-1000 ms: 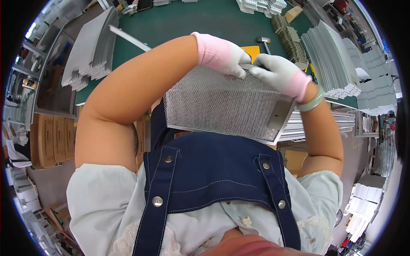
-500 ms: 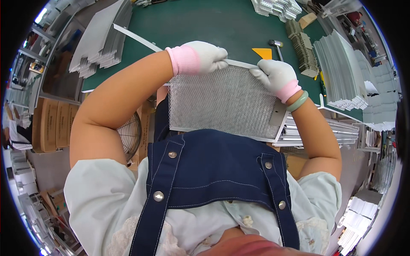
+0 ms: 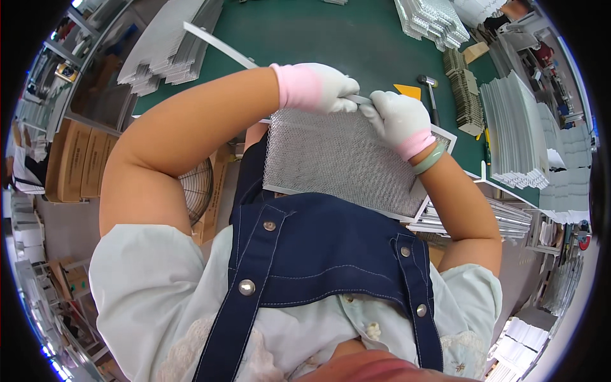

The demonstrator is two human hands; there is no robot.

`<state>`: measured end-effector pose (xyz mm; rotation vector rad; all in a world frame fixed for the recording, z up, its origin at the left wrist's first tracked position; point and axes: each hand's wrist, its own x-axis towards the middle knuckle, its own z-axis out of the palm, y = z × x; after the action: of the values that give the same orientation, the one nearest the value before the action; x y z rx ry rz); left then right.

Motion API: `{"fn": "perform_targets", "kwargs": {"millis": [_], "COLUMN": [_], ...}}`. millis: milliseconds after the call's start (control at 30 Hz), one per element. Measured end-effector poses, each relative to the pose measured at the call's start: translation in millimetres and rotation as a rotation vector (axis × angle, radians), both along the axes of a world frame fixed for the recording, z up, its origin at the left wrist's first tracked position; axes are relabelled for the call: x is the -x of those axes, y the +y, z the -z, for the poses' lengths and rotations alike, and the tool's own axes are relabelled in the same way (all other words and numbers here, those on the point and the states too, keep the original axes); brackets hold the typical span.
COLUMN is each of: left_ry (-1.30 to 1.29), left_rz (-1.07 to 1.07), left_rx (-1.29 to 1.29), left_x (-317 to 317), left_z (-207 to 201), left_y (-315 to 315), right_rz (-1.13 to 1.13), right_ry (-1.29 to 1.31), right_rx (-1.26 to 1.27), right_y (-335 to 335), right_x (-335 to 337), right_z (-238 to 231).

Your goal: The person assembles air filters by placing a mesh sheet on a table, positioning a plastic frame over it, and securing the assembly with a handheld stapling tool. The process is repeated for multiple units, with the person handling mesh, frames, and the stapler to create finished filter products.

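A silver mesh filter panel (image 3: 337,156) lies tilted between my body and the bench, with a pale metal frame (image 3: 445,141) showing along its near and right edges. My left hand (image 3: 328,89), in a white glove with a pink cuff, is closed on the frame strip at the panel's far edge. Close beside it, my right hand (image 3: 400,120), gloved alike, pinches the same strip, a short piece of which shows between the hands. A long white metal strip (image 3: 219,44) sticks out to the left beyond my left wrist; its join is hidden.
On the green bench (image 3: 305,38) lie a yellow triangular scraper (image 3: 407,91), a hammer (image 3: 431,92) and a row of brownish folded pieces (image 3: 463,92). Stacked panels stand left (image 3: 172,41) and right (image 3: 512,130). Mesh sheets (image 3: 433,22) lie at the back. A fan (image 3: 196,191) stands below left.
My hands have come closer together, the right one sliding left along the far edge, away from the corner. More of the frame's right corner shows. The whole view has shifted slightly.
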<state>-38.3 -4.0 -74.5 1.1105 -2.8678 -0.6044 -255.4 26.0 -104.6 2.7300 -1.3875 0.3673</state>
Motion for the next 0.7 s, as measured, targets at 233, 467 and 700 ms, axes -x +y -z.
{"fn": "perform_targets", "kwargs": {"millis": [233, 467, 700], "left_ry": [-0.056, 0.0, 0.072], "left_rz": [-0.026, -0.088, -0.117], "left_rx": [0.305, -0.15, 0.476], "left_x": [-16, -31, -28], "left_z": [20, 31, 31], "left_y": [8, -15, 29], "right_rz": [-0.023, -0.03, -0.02], "right_ry": [-0.15, -0.134, -0.161], "right_rx": [-0.127, -0.282, 0.014], "right_y": [-4, -20, 1], "right_x": [1, -1, 1], "right_z": [4, 16, 20]}}
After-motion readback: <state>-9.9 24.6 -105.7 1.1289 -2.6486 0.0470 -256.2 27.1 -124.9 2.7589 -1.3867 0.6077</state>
